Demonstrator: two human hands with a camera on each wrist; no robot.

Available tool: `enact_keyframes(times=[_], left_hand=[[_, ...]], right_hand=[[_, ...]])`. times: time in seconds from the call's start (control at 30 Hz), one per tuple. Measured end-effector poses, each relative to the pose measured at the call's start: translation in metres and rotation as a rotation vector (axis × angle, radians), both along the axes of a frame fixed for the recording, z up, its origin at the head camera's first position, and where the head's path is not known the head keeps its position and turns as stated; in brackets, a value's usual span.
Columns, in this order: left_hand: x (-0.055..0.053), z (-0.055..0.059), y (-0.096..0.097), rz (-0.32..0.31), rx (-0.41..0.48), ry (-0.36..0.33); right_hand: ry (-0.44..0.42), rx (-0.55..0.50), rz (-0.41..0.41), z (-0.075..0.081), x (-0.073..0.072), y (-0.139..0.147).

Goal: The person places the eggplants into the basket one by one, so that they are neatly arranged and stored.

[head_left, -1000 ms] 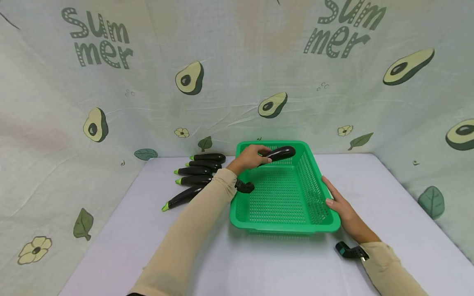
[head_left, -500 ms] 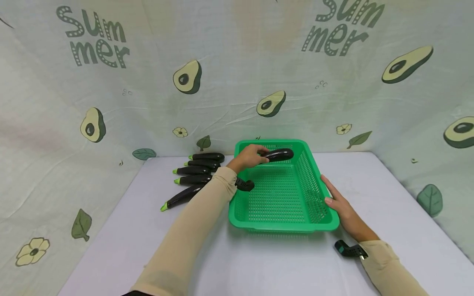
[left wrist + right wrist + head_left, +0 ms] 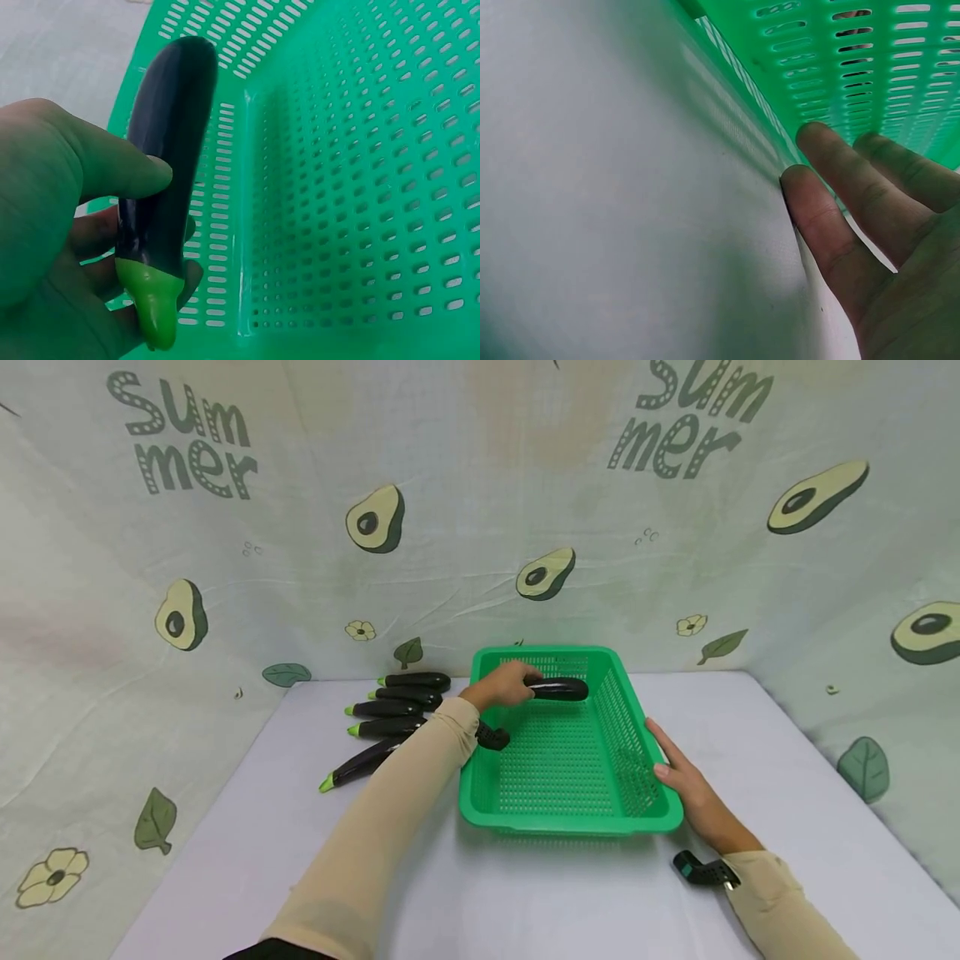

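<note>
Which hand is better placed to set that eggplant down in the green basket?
Left. The left hand already grips the eggplant inside the basket; the right hand lies flat against its outer wall.

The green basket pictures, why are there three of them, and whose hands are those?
They belong to one person wearing three cameras. The wide picture comes from the head; the two close ones come from the wrists. The left hand curls its fingers round a dark eggplant inside the green basket. The right hand rests flat against the basket's outer side. Five more eggplants lie on the white table, left of the basket.
</note>
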State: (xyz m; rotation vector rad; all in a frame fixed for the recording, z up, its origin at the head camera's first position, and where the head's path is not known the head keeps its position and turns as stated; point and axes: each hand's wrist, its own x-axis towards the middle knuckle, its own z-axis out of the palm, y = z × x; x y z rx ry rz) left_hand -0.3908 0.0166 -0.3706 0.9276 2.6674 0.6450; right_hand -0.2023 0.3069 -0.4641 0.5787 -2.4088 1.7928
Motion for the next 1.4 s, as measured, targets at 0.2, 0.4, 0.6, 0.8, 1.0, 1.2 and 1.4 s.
enact_keyframes(times=[0.2,0.4,0.6,0.8,1.0,1.2,1.4], left_hand=[[-0.003,-0.002,0.001,0.005,-0.027,-0.008],[-0.001,-0.005,0.004,0.004,-0.110,0.046],[-0.001,-0.004,0.005,0.013,-0.126,0.067],[-0.001,-0.006,0.006,0.054,-0.147,0.067],[-0.001,-0.006,0.005,0.122,-0.170,0.097],[-0.003,-0.008,0.004,0.114,-0.132,0.073],[-0.007,-0.011,0.004,0.100,-0.103,0.060]], right_hand=[[-0.004,0.012,0.001,0.002,0.000,-0.001],[-0.003,0.006,0.005,0.001,0.001,-0.002],[-0.029,0.001,0.007,-0.001,0.002,-0.001],[-0.040,0.012,0.000,-0.003,0.001,0.001],[-0.018,0.012,-0.003,-0.001,-0.001,0.001],[-0.035,0.010,0.002,0.000,0.000,-0.001],[-0.034,0.008,0.002,0.000,0.001,-0.002]])
